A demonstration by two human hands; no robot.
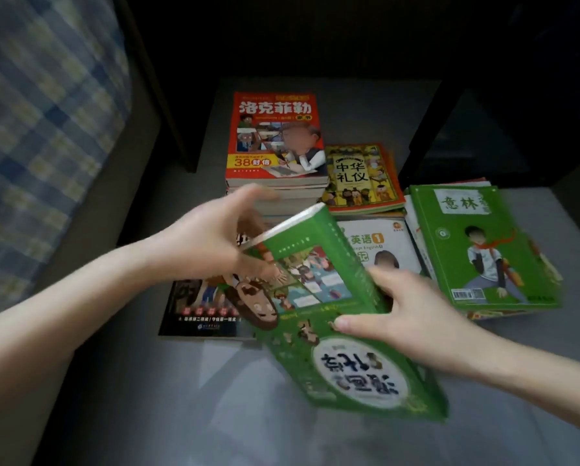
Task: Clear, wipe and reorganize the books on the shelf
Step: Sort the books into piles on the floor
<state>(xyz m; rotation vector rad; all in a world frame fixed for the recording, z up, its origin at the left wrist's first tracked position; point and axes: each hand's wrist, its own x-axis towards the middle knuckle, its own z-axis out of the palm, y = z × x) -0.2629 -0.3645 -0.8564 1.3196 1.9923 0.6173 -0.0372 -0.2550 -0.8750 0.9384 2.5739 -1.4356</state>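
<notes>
Books lie in piles on the grey floor. My right hand (396,311) grips a thick green book (342,334) by its spine, tilted above the floor. My left hand (207,237) is spread open at the book's far corner, its fingertips hidden behind the cover. Beneath the green book lies a black-covered book (197,307). Behind stands a stack topped by a red book (275,136). To its right lie a yellow-green book (362,176), a white English workbook (382,243) and a stack topped by a green magazine (483,247).
A dark shelf frame (167,95) stands at the back, its inside in shadow. A blue plaid fabric (39,112) hangs at the left. Bare grey floor (214,398) stretches toward me in front of the piles.
</notes>
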